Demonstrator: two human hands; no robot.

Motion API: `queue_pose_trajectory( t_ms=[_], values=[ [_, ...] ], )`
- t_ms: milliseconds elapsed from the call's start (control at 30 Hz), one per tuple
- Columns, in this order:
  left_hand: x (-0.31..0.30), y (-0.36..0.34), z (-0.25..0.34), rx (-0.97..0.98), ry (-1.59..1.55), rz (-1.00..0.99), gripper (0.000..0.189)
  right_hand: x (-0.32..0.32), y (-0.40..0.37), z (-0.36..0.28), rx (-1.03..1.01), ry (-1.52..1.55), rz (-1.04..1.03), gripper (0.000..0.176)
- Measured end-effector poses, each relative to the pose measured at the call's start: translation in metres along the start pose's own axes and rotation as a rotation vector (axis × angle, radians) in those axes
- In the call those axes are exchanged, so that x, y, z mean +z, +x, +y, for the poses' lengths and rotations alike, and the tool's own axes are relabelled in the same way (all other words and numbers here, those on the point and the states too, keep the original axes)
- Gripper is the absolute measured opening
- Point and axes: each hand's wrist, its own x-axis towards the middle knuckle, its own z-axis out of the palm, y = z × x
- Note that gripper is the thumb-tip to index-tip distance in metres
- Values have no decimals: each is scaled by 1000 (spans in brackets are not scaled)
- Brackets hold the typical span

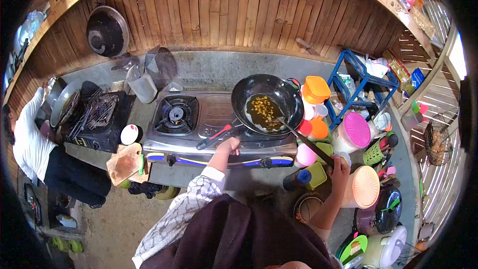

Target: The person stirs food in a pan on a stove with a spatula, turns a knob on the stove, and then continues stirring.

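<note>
A black wok point(241, 102) stands over the right side of the gas stove point(211, 112), with yellowish pieces of food point(265, 108) in oil at its bottom. My right hand point(340, 170) is wrapped round the long dark handle of a spatula point(314, 147); its metal end lies in the oil. Near the stove's front edge is my left hand point(229, 146), its fingers curled in. What those fingers hold, if anything, is hidden. Just above them a red and grey handle point(215, 136) slants across the stove top toward the wok.
Left of my hands is a bare burner point(176, 114). Tubs such as an orange container point(316, 89) and a pink lid point(356, 129) crowd the right, beside a blue rack point(356, 82). Another person point(37, 144) is at the far left by a grill rack point(103, 108).
</note>
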Motion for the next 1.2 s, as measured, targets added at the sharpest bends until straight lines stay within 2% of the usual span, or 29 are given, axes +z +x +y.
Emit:
queue_pose_trajectory(
  t_ms=[33, 100, 133, 200, 233, 367, 467, 533, 567, 767, 933, 1067, 1167, 1200],
  values=[
    [0, -2, 0, 12, -1, 7, 48, 1, 6, 9, -1, 0, -3, 24],
    [0, -1, 1, 23, -1, 17, 48, 10, 16, 23, -194, -106, -42, 22],
    [-1, 0, 0, 19, 11, 5, 49, 17, 17, 23, -194, -104, -43, 22],
    [-1, 3, 0, 15, 23, -5, 49, 36, 18, 21, -47, -75, -77, 22],
    [-2, 4, -1, 2, 52, -9, 49, 47, 25, 33, -166, -63, -86, 21],
    [-3, -8, 5, 24, 99, 4, 49, 83, 35, 45, -110, 11, -109, 18],
    [-1, 5, -3, 11, 76, 11, 48, 105, 40, 51, -140, 29, -227, 17],
    [1, 21, -12, 5, 69, 10, 47, 122, 22, 8, -22, 33, -290, 20],
    [2, 29, -16, 1, 61, 6, 46, 132, 28, 25, -110, 71, -299, 25],
    [-1, 1, -3, 39, 12, -5, 47, 147, 32, 27, -90, 126, -319, 27],
    [2, 19, -12, 12, -33, -8, 46, 129, 28, 20, -49, 58, -355, 27],
    [1, 9, -5, -11, -20, -15, 44, 113, 24, 16, -141, -140, -280, 24],
    [0, 5, -3, 69, 5, -4, 44, 96, 41, 58, -454, -288, -172, 17],
    [0, -1, 1, 72, 8, -6, 44, 92, 39, 55, -454, -289, -167, 17]
  ],
)
